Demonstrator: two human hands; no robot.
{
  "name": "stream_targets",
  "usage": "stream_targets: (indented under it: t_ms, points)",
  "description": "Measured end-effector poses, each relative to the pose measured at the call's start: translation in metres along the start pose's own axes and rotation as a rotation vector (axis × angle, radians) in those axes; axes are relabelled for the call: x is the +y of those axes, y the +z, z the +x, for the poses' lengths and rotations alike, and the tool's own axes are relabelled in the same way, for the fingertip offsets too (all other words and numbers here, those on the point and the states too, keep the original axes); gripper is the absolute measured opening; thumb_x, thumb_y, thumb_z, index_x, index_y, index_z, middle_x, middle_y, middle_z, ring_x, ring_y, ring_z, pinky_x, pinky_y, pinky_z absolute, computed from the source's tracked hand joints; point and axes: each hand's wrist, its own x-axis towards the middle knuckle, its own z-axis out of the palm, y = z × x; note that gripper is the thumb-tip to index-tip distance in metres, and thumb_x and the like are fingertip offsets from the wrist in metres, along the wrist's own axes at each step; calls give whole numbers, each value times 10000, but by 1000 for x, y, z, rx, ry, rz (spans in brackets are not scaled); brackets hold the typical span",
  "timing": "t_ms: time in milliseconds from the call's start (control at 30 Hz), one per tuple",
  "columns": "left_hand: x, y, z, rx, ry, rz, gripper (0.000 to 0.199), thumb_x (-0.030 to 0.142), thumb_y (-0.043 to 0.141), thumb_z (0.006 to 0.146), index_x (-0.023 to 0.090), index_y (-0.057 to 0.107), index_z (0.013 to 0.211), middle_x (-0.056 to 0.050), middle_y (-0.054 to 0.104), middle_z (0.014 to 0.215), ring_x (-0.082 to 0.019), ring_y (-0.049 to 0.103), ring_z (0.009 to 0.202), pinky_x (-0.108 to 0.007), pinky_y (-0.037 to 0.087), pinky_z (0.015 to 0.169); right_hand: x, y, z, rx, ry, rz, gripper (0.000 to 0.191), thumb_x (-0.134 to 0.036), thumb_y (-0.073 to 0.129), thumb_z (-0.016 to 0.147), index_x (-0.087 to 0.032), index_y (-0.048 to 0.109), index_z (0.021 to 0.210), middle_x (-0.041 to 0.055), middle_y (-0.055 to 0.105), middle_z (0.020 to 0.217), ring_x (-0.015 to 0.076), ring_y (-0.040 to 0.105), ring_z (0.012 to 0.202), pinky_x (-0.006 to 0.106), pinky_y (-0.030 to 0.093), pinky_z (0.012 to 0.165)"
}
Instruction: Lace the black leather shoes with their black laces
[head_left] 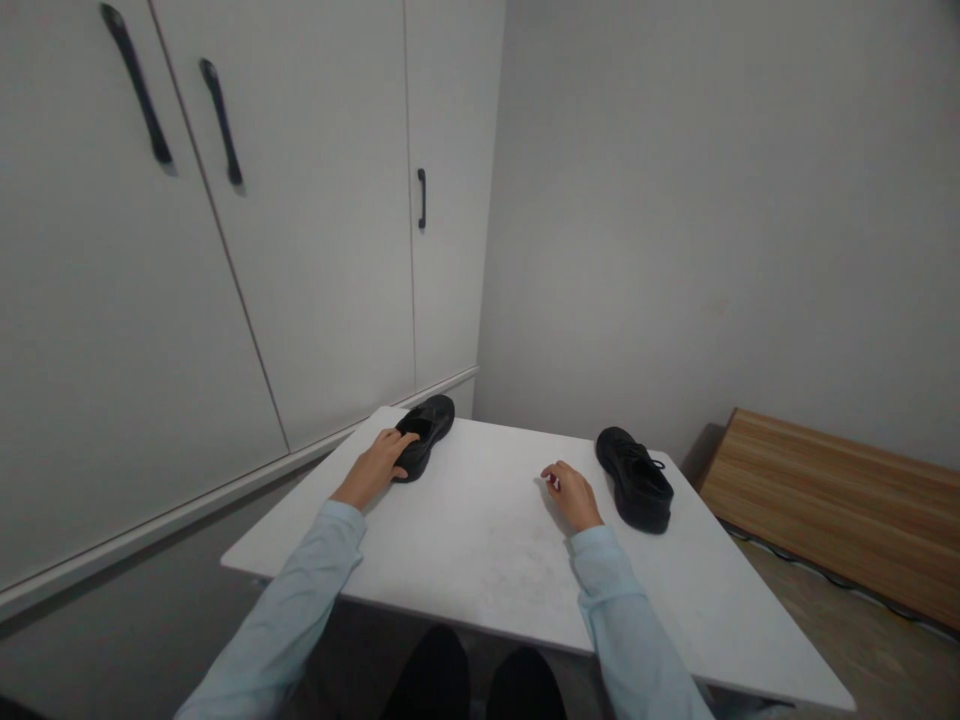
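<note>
One black shoe | heel end within left grip

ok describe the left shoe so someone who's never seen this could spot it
On the white table, go to the far left corner, by the white cabinet. The black shoe there has the left hand on its heel end, unlike the black lace-up shoe at the right.

On the desk, one shoe lies at the far left corner, and the left hand is at its heel. The other shoe lies at the right side. Between the shoes, nearer to the second, is the right hand. The cabinet stands left, the wall behind, the wooden board right.
</note>
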Motion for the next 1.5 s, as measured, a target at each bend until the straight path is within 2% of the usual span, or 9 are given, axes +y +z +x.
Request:
stream_targets:
  t_ms: [233,333,433,567,667,867,967,1133,1500]
  points:
    - [25,-19,4,-89,-44,213,607,38,675,646,213,485,1196,-89,567,1062,-262,460,1109,-344,416,893,-1,-2,0,4,0,10,252,-47,495,759,-225,638,865,-9,602,803,112,561,646,207,389,614]
    - [46,-28,12,-174,-131,340,561,73,695,655,188,509,1172,-123,589,1080,-296,480,1105,-412,380,918,-2,-2,0,2,0,3,255,-45,493,758,-227,640,861,-10,599,796,116,564,655,209,388,613]
    - [73,-34,20,-207,-207,378,459,189,683,727,186,519,1155,-138,583,1139,-308,497,1112,-445,373,913,-2,-1,0,6,-2,3,257,-43,487,760,-225,638,861,-8,598,796,119,562,658,211,391,620]
    - [110,-37,25,-188,-124,349,388,281,632,801,166,526,1156,-145,597,1110,-291,547,1059,-410,403,876,1,-1,1,19,1,12,259,-38,486,754,-221,637,859,-8,598,800,116,558,655,210,398,633]
    - [136,-33,26,-169,-3,303,374,291,619,818,158,529,1156,-133,612,1066,-273,580,1006,-371,428,846,2,-2,2,23,7,18,256,-40,495,750,-222,638,858,-9,597,800,114,558,650,207,397,627]
    - [176,0,24,-122,214,118,249,260,539,873,196,548,1114,-78,633,1024,-220,591,994,-306,460,827,-4,-9,0,28,19,-10,270,-29,491,752,-224,636,870,-8,595,817,112,563,662,206,390,622]
    - [183,25,21,-111,270,37,229,241,509,886,211,555,1108,-63,639,1021,-205,599,982,-302,466,836,-6,-13,0,50,36,-38,272,-35,499,751,-229,637,884,-5,593,847,113,563,670,207,379,604]
    - [175,57,18,-101,262,-119,238,197,414,915,206,586,1080,-64,655,1001,-190,614,962,-289,470,843,-7,-18,-1,66,49,-53,233,-69,495,774,-224,629,886,-3,579,855,112,560,658,213,373,595]
    - [160,83,17,-101,217,-286,249,167,402,898,195,619,1018,-50,672,991,-170,618,928,-274,454,854,-6,-24,0,58,66,-81,194,-120,475,814,-208,629,894,16,603,877,121,560,655,228,373,607]
